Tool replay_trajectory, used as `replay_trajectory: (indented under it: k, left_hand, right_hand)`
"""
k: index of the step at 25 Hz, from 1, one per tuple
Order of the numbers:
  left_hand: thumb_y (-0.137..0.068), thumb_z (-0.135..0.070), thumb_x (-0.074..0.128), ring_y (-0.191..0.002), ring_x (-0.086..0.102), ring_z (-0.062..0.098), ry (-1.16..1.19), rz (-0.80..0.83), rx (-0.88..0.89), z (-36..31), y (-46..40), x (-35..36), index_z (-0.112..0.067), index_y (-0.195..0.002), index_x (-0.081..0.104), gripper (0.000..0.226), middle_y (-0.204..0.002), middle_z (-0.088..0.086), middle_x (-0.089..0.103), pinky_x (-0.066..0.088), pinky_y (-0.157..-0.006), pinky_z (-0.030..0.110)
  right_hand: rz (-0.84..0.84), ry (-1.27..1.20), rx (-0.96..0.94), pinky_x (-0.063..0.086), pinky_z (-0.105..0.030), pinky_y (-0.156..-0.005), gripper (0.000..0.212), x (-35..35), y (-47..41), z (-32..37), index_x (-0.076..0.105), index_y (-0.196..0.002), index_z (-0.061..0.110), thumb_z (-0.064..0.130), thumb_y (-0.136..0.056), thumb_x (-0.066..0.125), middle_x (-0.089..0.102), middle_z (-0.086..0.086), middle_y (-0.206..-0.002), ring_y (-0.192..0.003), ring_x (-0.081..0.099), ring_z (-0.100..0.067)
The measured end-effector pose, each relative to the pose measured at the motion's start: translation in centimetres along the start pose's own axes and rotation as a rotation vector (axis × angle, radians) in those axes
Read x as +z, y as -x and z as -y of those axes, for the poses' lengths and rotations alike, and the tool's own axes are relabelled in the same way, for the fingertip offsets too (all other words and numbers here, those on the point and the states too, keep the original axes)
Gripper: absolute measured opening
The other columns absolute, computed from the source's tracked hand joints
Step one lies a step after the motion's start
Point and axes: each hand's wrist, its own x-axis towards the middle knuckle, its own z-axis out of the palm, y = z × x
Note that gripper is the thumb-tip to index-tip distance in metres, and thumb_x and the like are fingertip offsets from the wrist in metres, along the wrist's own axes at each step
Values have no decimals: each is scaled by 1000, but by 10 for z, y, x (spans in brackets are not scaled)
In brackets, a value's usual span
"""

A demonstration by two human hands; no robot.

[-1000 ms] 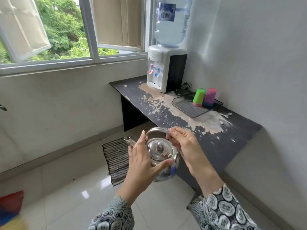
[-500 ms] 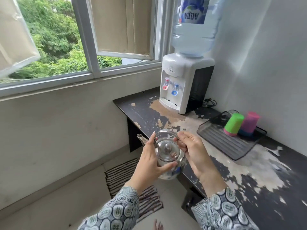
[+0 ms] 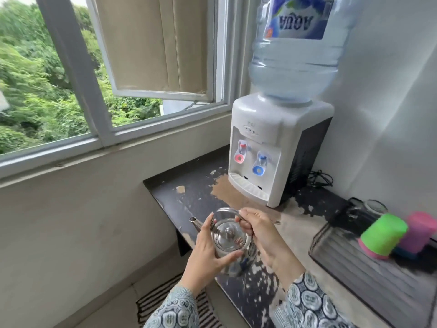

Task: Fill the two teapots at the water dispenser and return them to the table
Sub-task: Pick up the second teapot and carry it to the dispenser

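R hand (image 3: pixel 256 230) grips steel teapot (image 3: pixel 230 242) handle, L hand (image 3: pixel 208 252) cups its side, near counter (image 3: pixel 189 192) edge, water dispenser (image 3: pixel 272 147) far right.

My left hand (image 3: pixel 208 252) cups the teapot (image 3: pixel 230 242) from nine o'clock; my right hand (image 3: pixel 257 230) grips, it seems, its handle at two o'clock.

I am in a small room at home, with a water dispenser (image 3: pixel 272 147), plastic cups (image 3: pixel 383 235) and a window (image 3: pixel 94 91).
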Motion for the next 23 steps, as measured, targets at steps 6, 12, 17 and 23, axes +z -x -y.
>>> replay_trajectory:
  k: [6,12,17,23]
  left_hand:
    - [-57,-75,62,-134,35,13,-130,96,12,51,-104,-13,-27,-145,3,116,-150,-2,34,28,-115,39]
    - [-61,-81,51,-138,26,3,-291,271,138,96,-205,-34,-26,-146,-2,114,-152,-13,25,12,-119,40]
    - [-63,-80,48,-139,23,2,-366,424,214,113,-271,-45,-25,-145,-5,112,-152,-16,22,8,-119,44]
    - [-64,-78,49,-141,20,2,-332,492,247,123,-304,-46,-25,-145,-4,110,-153,-17,20,3,-118,45]
  right_hand:
    - [-119,-35,87,36,-16,-58,31,11,-100,-25,56,-62,17,15,-91,47,50,15,-42,-47,45,3]
    - [-335,-47,136,42,-29,-77,24,27,-181,-41,58,-63,17,27,-85,58,58,-7,-72,-74,54,-16]
    - [-543,-82,171,46,-17,-67,23,37,-232,-45,60,-63,15,24,-85,59,58,-1,-68,-74,56,-14]
    - [-670,-63,193,47,-23,-75,20,39,-261,-51,64,-68,11,22,-84,61,60,-2,-67,-74,60,-16]
